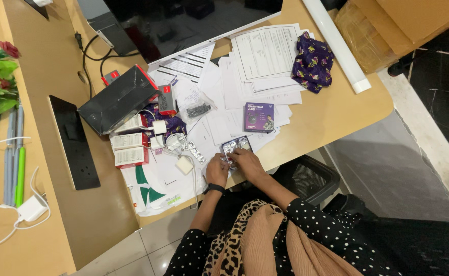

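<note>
Both hands meet over a blister pack (236, 146) on the desk (337, 110). Right hand (247, 162) pinches its near edge. Left hand (217, 170) rests beside it, fingers curled.

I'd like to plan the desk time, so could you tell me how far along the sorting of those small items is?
Already set aside: small boxes stacked by the black box. In hand: both the left hand and right hand are on a clear blister tray. Left: the purple box, white charger and loose papers lie unsorted.
</note>
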